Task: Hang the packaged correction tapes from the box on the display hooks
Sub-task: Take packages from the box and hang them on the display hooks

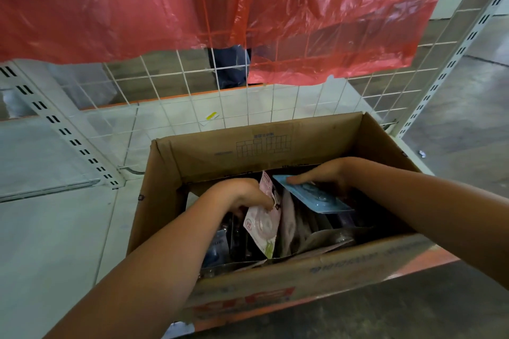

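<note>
Correction tapes sit packed in the cardboard box (275,281): the left hand (242,195) pinches a pink pack (263,224), the right hand (322,176) grips a blue pack (314,197). Lifting both together could snag neighbouring packs or bend a card.

Packages (263,224) in box (275,283) before grid (192,96)

Matt brown cardboard box (275,143), glossy plastic-fronted packets (261,226), translucent red plastic sheet (330,22), white-painted wire grid (192,91).
</note>
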The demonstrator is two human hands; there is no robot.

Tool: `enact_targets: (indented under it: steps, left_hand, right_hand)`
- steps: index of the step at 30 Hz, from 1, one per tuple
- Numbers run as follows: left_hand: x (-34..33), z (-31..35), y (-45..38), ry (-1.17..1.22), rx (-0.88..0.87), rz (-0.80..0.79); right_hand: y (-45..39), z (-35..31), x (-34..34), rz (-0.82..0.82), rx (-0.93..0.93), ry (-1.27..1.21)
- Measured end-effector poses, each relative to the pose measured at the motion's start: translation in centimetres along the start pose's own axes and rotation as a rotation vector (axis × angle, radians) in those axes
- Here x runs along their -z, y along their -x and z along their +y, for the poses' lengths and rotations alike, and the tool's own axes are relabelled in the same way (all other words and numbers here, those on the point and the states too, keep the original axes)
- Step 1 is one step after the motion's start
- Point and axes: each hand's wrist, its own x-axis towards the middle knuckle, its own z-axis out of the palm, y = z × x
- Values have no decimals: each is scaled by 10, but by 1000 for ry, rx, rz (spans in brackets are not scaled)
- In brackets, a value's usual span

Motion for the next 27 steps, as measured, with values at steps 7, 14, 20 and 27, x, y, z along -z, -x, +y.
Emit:
enact_targets:
  steps: [7, 14, 20, 27]
  left_hand:
    - [21, 3, 48, 346, -257, -138]
    - [62, 11, 127, 374, -455, -136]
    - [104, 25, 203, 434, -577, 26]
    - [156, 23, 281, 580, -764, 271]
  right_hand:
    - [64, -1, 19, -10, 113, -97]
    - [144, -19, 30, 11, 431, -293]
    - [212, -53, 19, 67, 636, -347]
    - [282, -107, -3, 19, 967, -416]
